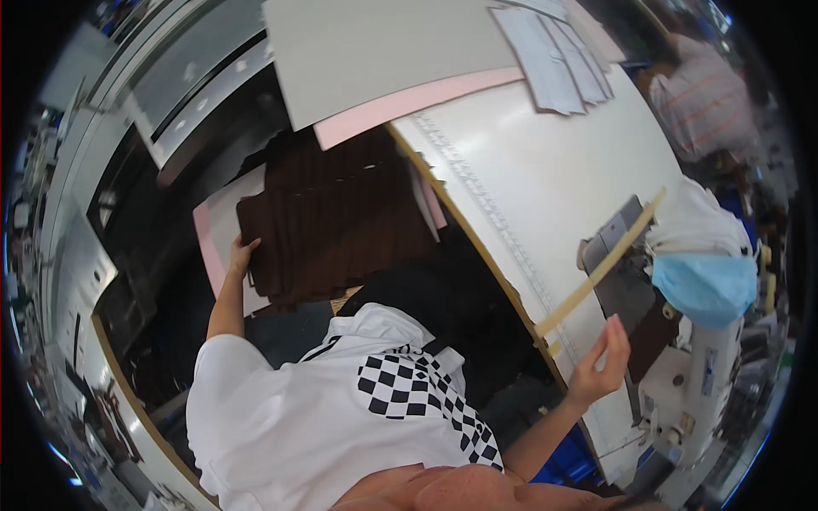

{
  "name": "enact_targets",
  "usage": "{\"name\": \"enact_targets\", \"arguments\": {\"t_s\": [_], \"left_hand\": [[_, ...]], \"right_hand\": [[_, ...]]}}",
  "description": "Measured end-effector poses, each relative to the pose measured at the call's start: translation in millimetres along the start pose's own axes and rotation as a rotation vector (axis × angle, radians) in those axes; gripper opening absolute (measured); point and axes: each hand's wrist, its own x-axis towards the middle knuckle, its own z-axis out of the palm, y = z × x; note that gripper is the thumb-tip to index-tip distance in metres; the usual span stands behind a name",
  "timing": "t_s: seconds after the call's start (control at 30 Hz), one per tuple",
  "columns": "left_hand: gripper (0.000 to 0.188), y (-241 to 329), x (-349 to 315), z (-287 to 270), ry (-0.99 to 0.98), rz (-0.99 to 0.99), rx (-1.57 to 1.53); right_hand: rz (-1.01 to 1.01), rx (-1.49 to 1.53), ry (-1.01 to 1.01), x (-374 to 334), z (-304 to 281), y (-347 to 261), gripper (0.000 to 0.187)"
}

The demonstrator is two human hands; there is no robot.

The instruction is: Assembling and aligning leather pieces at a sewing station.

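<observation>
At the left edge of a pile of dark brown fabric pieces (pixel 341 230), my left hand (pixel 242 255) grips the fabric, thumb on top and the other fingers mostly hidden. The pile rests on white and pink sheets (pixel 209 243). My right hand (pixel 601 364) is raised over the white table (pixel 477 162) on the right, its fingers stretched upward and nothing visible in them. Close to it are a sewing machine (pixel 711 375), a flat yellowish strip (pixel 605 260) lying slantwise, and a brown piece (pixel 654 341) near the machine's base.
A light blue face mask (pixel 705 285) and white cloth (pixel 694 220) hang on the machine. Large grey (pixel 392 51) and pink boards (pixel 409 106) lie on the table's far end, beside folded white papers (pixel 554 60). Another person (pixel 703 98) sits at the far right.
</observation>
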Motion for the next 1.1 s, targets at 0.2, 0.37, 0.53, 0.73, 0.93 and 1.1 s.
{"name": "enact_targets", "arguments": {"t_s": [0.2, 0.37, 0.53, 0.73, 0.93, 1.1], "left_hand": [[0.033, 54.1, -11.7, 38.8, 0.445, 0.663, 0.619], [0.019, 234.7, -110.4, 146.6, -0.167, 1.237, 0.389], [0.024, 333.4, -187.3, 245.8, -0.710, 1.814, 0.019], [0.024, 392.1, -267.5, 329.2, -1.177, 2.239, -0.186], [0.022, 409.4, -289.8, 352.3, -1.246, 2.257, -0.248], [0.018, 447.3, -237.0, 374.4, -1.001, 1.889, 0.248]], "right_hand": [[0.511, -0.294, -0.094, -47.4, -51.6, 129.4, 0.020], [0.642, -0.075, -0.136, -39.1, -49.4, 140.0, 0.008], [0.698, -0.056, -0.228, -14.5, -58.5, 145.0, 0.011], [0.141, -0.670, -0.151, -9.2, -38.3, 205.5, 0.009], [0.226, -0.367, -0.204, 18.3, -65.3, 131.6, 0.005], [0.209, 0.657, -0.712, 22.0, -135.5, 22.2, 0.015]]}}
